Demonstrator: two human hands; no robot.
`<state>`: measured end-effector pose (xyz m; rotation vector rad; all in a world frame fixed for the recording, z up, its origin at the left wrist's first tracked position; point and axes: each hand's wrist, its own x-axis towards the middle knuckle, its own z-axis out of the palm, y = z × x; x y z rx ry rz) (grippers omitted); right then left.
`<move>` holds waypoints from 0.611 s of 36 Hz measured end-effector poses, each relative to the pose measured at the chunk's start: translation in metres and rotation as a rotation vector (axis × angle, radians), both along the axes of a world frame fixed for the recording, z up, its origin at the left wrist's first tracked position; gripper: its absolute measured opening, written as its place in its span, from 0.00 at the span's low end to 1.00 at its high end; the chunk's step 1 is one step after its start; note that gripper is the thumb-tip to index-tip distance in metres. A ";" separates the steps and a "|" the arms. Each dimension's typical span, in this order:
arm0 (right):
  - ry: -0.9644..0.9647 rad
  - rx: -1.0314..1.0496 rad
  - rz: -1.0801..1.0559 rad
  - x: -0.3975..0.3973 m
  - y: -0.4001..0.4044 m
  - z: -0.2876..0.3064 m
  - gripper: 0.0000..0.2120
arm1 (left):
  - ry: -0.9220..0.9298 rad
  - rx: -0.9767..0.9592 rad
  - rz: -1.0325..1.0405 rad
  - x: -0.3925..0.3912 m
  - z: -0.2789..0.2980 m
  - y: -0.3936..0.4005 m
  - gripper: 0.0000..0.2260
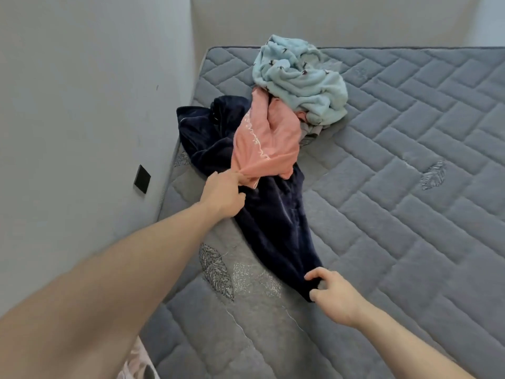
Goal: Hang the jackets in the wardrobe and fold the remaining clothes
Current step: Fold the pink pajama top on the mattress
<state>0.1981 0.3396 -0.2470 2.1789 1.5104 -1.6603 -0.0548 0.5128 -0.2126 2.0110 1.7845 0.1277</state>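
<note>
A dark navy fleece garment (273, 214) lies stretched along the left side of the grey quilted mattress (396, 187). On top of its upper part lies a salmon-pink garment (269, 143) with pale lettering. Behind both sits a crumpled light-blue fleece garment (297, 77) with small dark marks. My left hand (222, 196) pinches the lower edge of the pink garment. My right hand (334, 295) grips the near end of the navy garment. A bit of grey cloth (310, 134) peeks out under the light-blue piece.
A pale wall (82, 105) runs along the mattress's left side, with a black square plate (142, 179) low on it. Another wall stands behind the bed. Bare quilted mattress stretches to the right and toward me.
</note>
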 end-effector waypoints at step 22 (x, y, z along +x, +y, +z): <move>0.316 0.652 -0.080 -0.006 -0.130 0.327 0.27 | -0.795 0.220 0.036 0.077 0.395 -0.260 0.16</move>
